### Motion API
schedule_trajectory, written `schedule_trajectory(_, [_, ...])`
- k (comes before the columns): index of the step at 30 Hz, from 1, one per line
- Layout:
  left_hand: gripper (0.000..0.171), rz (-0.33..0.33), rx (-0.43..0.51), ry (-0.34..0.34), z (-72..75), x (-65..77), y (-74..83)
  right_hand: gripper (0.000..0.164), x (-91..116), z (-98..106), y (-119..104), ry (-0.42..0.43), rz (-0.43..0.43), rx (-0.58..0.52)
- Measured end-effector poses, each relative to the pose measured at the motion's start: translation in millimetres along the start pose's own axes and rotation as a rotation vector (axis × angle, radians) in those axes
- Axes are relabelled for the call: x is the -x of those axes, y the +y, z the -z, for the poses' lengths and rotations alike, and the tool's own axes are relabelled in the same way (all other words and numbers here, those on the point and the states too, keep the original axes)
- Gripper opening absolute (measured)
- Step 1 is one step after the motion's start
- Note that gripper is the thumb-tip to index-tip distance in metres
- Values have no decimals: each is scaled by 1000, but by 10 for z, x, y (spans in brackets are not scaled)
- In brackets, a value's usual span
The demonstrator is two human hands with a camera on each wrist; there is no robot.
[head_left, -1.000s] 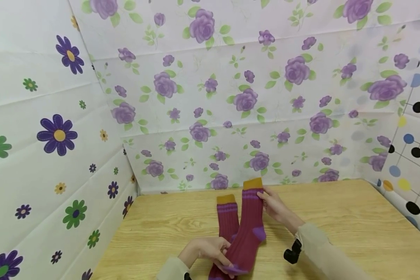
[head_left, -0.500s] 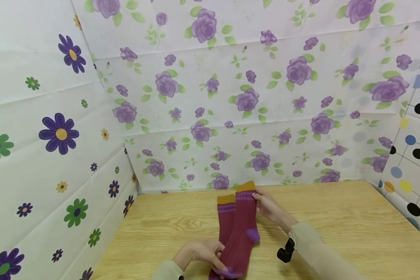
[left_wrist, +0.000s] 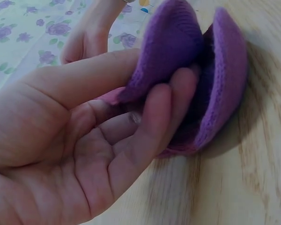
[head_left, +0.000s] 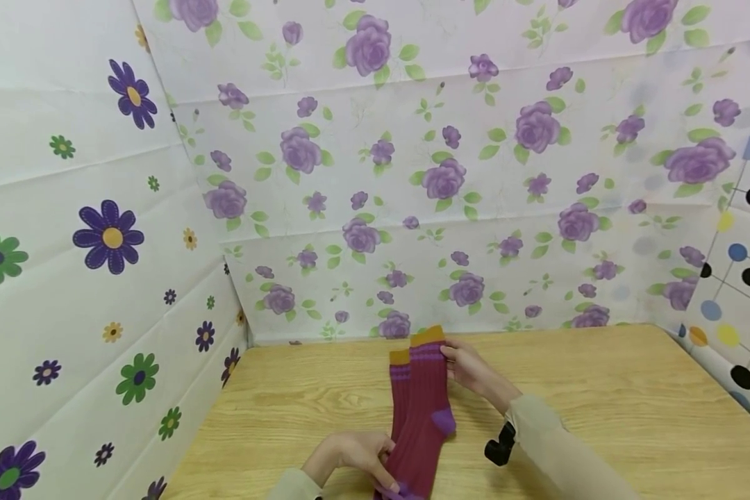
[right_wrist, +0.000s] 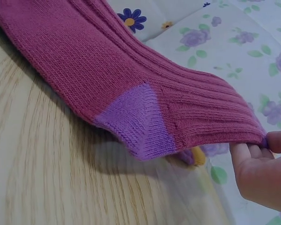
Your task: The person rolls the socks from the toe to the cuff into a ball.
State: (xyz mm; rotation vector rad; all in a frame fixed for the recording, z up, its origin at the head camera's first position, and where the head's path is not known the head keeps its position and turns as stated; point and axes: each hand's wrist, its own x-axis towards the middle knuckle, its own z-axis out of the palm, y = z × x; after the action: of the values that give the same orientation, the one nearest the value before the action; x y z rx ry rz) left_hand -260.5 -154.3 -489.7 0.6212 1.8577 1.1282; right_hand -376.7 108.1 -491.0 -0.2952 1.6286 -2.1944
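Observation:
A maroon sock (head_left: 420, 410) with an orange cuff, purple stripes and a purple heel is held between both hands, partly over a matching sock (head_left: 400, 389) that lies on the table. The right hand (head_left: 471, 364) pinches its cuff end, thumb on top and fingers beneath, as the right wrist view also shows. At the toe end, the left hand (head_left: 364, 455) pinches the purple toe (left_wrist: 171, 44) between thumb and fingers. Below it in the left wrist view sits the lower sock's purple toe (left_wrist: 227, 79). Most of the lower sock is hidden under the upper one.
The socks are over a light wood-grain table (head_left: 300, 389). Behind it stands a white sheet (head_left: 350, 173) with purple roses. Flower-print sheeting (head_left: 56, 292) closes the left side, and a dotted sheet (head_left: 740, 305) the right.
Both hands have moved the upper sock leftward and a little down, so it covers more of the lower sock. Both grips stay the same.

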Motion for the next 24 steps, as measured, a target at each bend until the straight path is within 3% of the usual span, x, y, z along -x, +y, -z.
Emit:
schedule_trajectory(9, [18, 0, -45, 17, 4, 90, 6, 51, -125, -101, 45, -11, -2, 31])
schedule_trajectory(24, [14, 36, -103, 117, -66, 180, 34, 40, -301, -408, 130, 81, 13, 107])
